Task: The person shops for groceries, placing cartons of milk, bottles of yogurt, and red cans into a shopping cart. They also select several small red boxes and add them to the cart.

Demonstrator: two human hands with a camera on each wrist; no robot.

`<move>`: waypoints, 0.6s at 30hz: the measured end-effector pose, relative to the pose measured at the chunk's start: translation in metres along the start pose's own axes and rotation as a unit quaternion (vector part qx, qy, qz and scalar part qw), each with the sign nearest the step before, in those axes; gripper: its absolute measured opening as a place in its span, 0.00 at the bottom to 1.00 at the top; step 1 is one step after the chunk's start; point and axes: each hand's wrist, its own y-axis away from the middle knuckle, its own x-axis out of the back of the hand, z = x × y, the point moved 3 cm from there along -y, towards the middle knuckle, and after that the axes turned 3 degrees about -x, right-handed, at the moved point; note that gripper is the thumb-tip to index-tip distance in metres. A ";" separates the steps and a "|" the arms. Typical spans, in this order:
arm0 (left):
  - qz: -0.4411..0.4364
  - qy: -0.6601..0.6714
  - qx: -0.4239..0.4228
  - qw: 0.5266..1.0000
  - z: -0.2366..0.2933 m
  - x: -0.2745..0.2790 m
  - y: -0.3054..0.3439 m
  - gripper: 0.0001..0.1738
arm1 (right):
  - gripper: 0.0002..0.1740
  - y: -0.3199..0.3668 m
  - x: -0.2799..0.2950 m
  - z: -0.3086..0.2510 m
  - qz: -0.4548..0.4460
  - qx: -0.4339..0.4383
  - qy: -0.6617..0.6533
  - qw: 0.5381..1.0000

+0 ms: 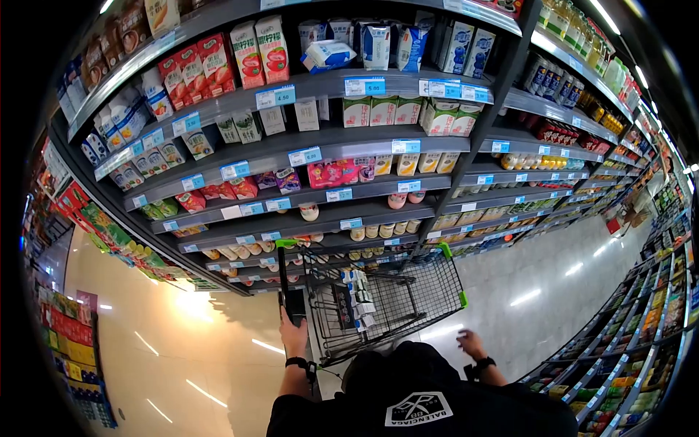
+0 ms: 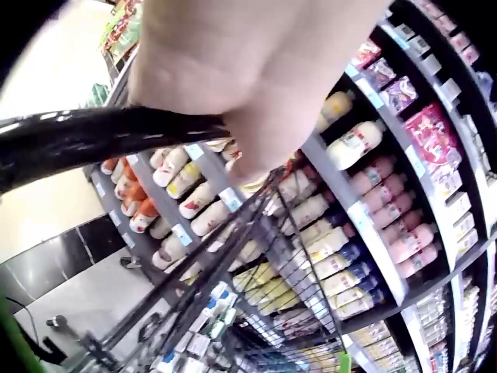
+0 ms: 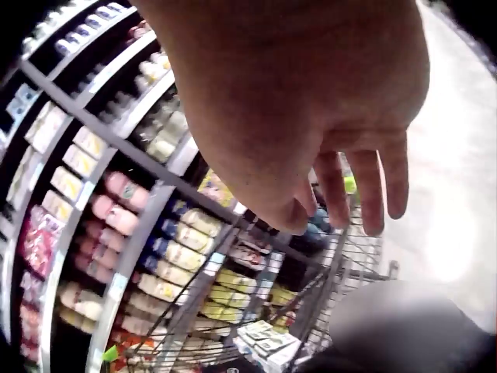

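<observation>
My left hand (image 1: 294, 335) grips the black handle (image 1: 283, 275) of a wire shopping cart (image 1: 464, 299) with green corner pieces. In the left wrist view, the fingers of that hand (image 2: 225, 70) wrap over the handle bar (image 2: 93, 141). Inside the cart lies a cluster of white and blue packs (image 1: 358, 298), seen also as white boxes (image 3: 268, 343) in the right wrist view. My right hand (image 1: 473, 344) hangs in the air to the right of the cart, holding nothing. Its fingers (image 3: 371, 194) are loosely extended.
A tall shelf with milk cartons (image 1: 382, 111), red drink cartons (image 1: 217, 62) and bottles (image 2: 357, 145) stands along the cart's far side. Tiled floor (image 1: 524, 280) stretches right. Another stocked shelf (image 1: 641, 349) lines the right, and packaged goods (image 1: 73, 349) stand at left.
</observation>
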 end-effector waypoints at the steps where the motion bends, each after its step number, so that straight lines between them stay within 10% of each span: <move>1: 0.003 -0.002 -0.004 1.000 0.002 -0.007 -0.006 0.51 | 0.22 -0.008 0.014 -0.037 0.061 0.110 0.073 0.989; 3: 0.084 -0.156 -0.086 0.980 0.011 -0.016 -0.009 0.49 | 0.21 -0.031 0.042 -0.107 0.149 0.290 0.105 0.939; 5: 0.093 -0.115 -0.162 0.976 0.047 -0.016 -0.012 0.48 | 0.23 -0.034 0.075 -0.206 0.143 0.211 0.080 0.964; 11: 0.027 0.051 -0.398 0.916 0.260 0.025 0.001 0.31 | 0.26 0.008 0.166 -0.482 0.339 0.562 0.061 0.752; 18: 0.056 0.087 -0.584 0.805 0.504 0.063 -0.002 0.32 | 0.33 0.005 0.212 -0.619 0.431 0.640 0.099 0.628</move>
